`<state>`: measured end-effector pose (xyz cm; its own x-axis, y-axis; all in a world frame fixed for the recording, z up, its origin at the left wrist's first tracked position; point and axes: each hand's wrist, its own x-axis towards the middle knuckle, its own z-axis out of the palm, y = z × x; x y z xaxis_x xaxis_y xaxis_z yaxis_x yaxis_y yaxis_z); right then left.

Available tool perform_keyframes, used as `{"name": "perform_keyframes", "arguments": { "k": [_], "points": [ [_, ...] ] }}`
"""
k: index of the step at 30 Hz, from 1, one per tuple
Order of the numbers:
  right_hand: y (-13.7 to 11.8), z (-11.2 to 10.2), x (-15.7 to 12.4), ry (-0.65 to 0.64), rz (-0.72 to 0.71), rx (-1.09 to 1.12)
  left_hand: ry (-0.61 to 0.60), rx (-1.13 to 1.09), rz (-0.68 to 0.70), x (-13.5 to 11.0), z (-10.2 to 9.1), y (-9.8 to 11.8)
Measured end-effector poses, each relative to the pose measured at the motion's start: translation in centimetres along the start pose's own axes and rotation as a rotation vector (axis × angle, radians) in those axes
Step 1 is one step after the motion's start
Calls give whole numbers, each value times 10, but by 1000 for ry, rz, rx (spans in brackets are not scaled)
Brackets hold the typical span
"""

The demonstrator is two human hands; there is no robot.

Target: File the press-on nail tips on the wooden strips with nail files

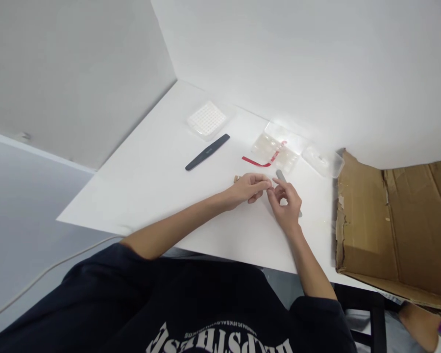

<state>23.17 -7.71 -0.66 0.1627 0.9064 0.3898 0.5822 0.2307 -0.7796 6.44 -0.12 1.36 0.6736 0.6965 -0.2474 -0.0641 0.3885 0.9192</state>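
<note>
My left hand [250,188] and my right hand [287,205] meet fingertip to fingertip above the white table. Each is closed in a pinch, and what lies between the fingertips is too small to make out. A grey strip shaped like a nail file [280,175] lies partly hidden beneath my right hand. Beside my left wrist a small brown piece [236,179] pokes out. Just beyond the hands, a red strip with white lettering [257,162] rests partly across a clear compartment case [266,143] whose lid stands up.
A dark nail file [208,152] lies at the left, below a clear box of small white pieces in rows [207,119]. Another clear container [321,161] sits near the cardboard box [367,220] on the right. White panels [279,63] border the table [147,196]. A person's arm [421,323] shows lower right.
</note>
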Motion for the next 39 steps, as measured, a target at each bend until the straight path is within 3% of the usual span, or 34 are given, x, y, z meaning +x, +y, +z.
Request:
{"name": "perform_keyframes", "arguments": {
  "k": [3, 5, 8, 11, 14, 18, 22, 32, 36, 39],
  "points": [
    [-3, 0, 0, 7, 15, 40, -15, 102, 15, 1, -3, -1],
    [-4, 0, 1, 7, 23, 72, 34, 246, 108, 1, -7, 1],
    [-4, -1, 2, 22, 61, 98, 279, 587, 334, 2, -20, 7],
    [-2, -4, 6, 55, 169, 164, 544, 861, 423, 5, -39, 14],
    [7, -7, 13, 83, 339, 356, 652, 935, 370, 8, -55, 18],
    [23, -13, 24, 126, 569, 624, 787, 1177, 183, 8, -68, 19],
    [33, -19, 30, 180, 635, 742, 855, 1416, -27, 8, -76, 17],
    [31, -20, 29, 135, 606, 718, 823, 1448, -172, 7, -83, 20],
    [32, -19, 29, 130, 610, 679, 788, 1295, -47, 9, -86, 21],
    [33, -19, 29, 120, 609, 664, 726, 821, 176, 7, -86, 30]
  ]
}}
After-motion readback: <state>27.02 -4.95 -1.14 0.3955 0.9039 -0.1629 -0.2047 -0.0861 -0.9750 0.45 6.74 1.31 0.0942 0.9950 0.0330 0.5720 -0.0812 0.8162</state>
